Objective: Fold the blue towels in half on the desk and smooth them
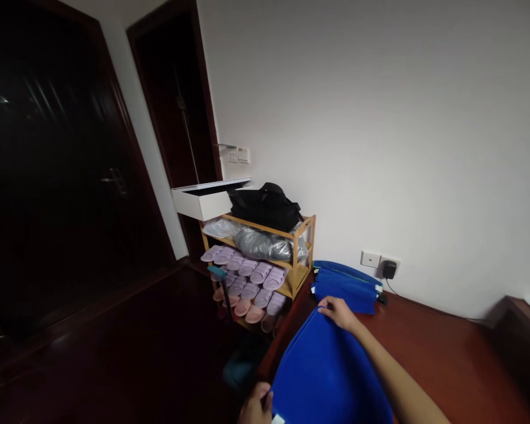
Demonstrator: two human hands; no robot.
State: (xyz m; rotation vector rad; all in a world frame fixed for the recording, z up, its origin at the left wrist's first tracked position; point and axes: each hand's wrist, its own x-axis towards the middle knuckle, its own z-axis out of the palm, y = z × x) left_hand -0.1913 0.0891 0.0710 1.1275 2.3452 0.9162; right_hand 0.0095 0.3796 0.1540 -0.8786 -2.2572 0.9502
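Note:
A large blue cloth piece (327, 371) hangs between my two hands over the reddish-brown table. My right hand (338, 313) pinches its far top edge. Lower down, near the bottom of the view, my left hand (257, 405) grips the near left part of the same edge, beside a small white tag. Its lower part runs out of the frame. Behind it, folded blue cloth items (347, 287) with white tags lie on the table against the wall.
A wooden rack (295, 265) stands left of the table (441, 353), with lilac and pink slippers (260, 272), plastic-wrapped items, a black bag (267, 206) and a white box (207, 206). A black plug (389, 269) with a cable sits in the wall socket. Dark doors stand left.

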